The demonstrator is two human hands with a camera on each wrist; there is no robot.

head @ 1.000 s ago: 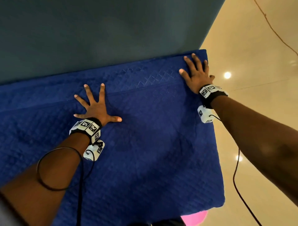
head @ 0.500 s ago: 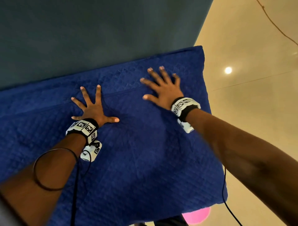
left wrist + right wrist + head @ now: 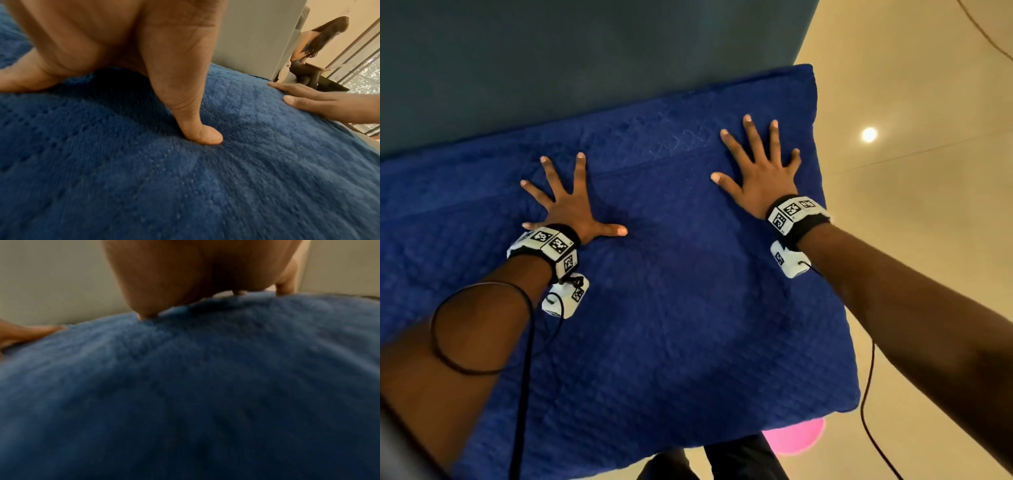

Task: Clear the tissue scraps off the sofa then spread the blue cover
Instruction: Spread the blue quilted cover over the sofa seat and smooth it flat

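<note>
The blue cover (image 3: 688, 308) lies spread flat over the sofa seat, reaching the seat's right end and the foot of the grey-green backrest (image 3: 585, 51). My left hand (image 3: 571, 205) presses flat on it left of centre, fingers splayed wide, thumb (image 3: 197, 133) dug into the knit fabric (image 3: 185, 186). My right hand (image 3: 760, 171) lies flat with fingers spread near the far right corner; it also shows at the right of the left wrist view (image 3: 318, 104). The blurred right wrist view shows only the palm (image 3: 195, 272) on the blue cover (image 3: 195, 394). No tissue scraps are in view.
Beige glossy floor (image 3: 928, 205) runs along the sofa's right end. A pink round object (image 3: 796, 437) lies on the floor by the front right corner. Black cables trail from both wrists. Another person (image 3: 312, 48) sits far off beside a railing.
My right hand slid left from the far right corner toward the middle, then back right to near the corner, staying flat on the cover. My left hand has stayed in place.
</note>
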